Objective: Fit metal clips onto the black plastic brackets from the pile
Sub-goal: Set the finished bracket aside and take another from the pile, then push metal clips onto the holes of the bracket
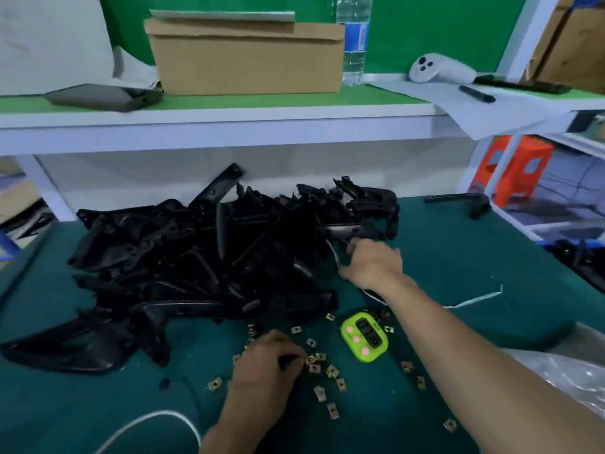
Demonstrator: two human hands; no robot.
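A big pile of black plastic brackets (pixel 203 257) covers the middle and left of the green table mat (pixel 474 250). Several small metal clips (pixel 332 371) lie scattered on the mat in front of the pile. My left hand (pixel 265 365) is down among the clips, its fingers curled and pinching at a clip by its fingertips. My right hand (pixel 373 263) reaches to the pile's right edge, where its fingers curl onto a black bracket (pixel 343 231). The grip itself is blurred.
A green timer (pixel 363 335) sits between my forearms. White cords (pixel 474 299) trail over the mat. One lone bracket (pixel 458 201) lies far right. A shelf above carries a cardboard box (pixel 245 57), a water bottle (pixel 353 40) and a white controller (pixel 438 68). Orange stools (pixel 520 168) stand at right.
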